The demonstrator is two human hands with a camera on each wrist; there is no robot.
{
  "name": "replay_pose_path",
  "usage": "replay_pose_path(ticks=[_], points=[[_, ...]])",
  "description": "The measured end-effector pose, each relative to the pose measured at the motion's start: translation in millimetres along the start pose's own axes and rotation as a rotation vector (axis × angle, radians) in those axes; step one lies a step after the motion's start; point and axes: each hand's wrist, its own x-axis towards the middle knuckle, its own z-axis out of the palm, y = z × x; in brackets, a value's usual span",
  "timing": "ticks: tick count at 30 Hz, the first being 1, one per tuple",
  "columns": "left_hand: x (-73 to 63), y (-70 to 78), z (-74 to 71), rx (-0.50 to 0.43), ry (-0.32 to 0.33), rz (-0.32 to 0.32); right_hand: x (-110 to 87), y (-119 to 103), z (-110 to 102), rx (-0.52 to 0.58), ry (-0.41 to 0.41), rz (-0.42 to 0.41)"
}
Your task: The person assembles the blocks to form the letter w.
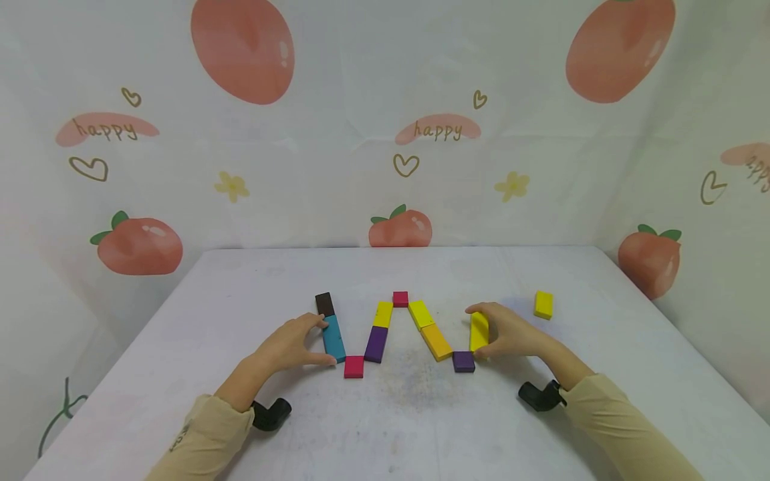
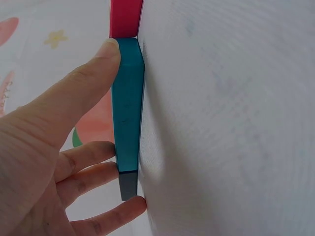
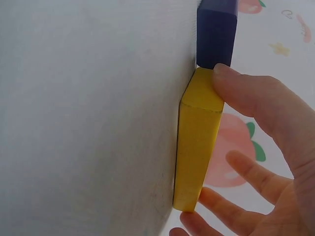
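Observation:
At the left end of a zigzag row of blocks, my left hand holds a blue block. Its thumb is at the near end and its fingertips lie along the side, one reaching the dark brown block behind. A red block adjoins the blue one's near end. On the right, a yellow block is pinched lengthwise by my right hand, thumb at its near end, fingers toward the far end. That block's near end meets a dark purple block. Both held blocks lie on the table.
Between the hands, the zigzag includes a purple block, a yellow block, a red block at the peak, another yellow block and an orange-yellow block. A loose yellow block lies at the far right of the white table.

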Motion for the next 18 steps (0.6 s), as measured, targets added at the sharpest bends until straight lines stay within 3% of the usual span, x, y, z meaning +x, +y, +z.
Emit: replay_pose_path(ticks=[18], points=[[0.1,-0.1,0.2,-0.003,0.0,-0.002,0.7,1.4,-0.4,0.009,-0.008,-0.045]])
